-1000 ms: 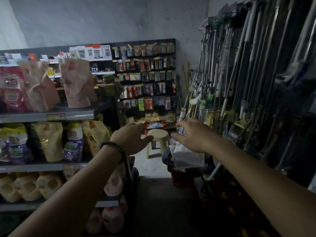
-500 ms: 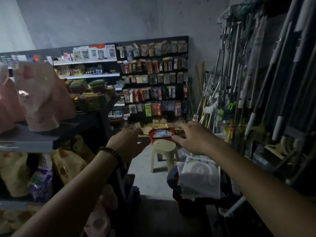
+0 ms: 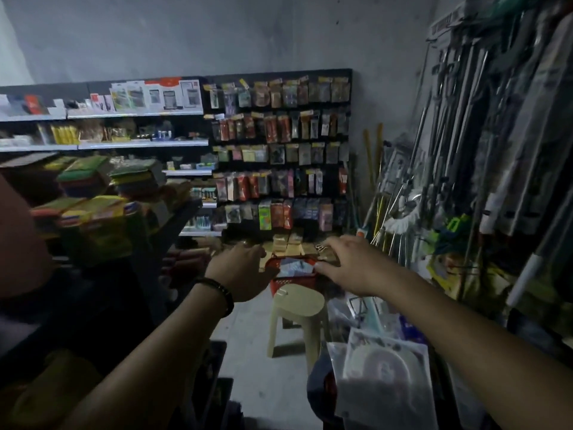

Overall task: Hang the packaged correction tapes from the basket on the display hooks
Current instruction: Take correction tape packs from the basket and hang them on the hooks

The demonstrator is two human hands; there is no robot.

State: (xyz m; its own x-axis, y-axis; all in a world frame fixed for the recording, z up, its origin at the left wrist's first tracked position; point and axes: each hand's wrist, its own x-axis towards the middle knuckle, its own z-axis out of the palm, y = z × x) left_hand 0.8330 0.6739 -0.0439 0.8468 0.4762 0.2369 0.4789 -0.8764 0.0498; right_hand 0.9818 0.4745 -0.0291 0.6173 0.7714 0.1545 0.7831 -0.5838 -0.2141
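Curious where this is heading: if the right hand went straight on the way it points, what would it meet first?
Probably the red basket behind the stool. The right hand points forward towards its rim, though depth is unclear.

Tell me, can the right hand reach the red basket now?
Probably not yet. The right hand is open with a free path, but the red basket seems farther off, behind the beige stool.
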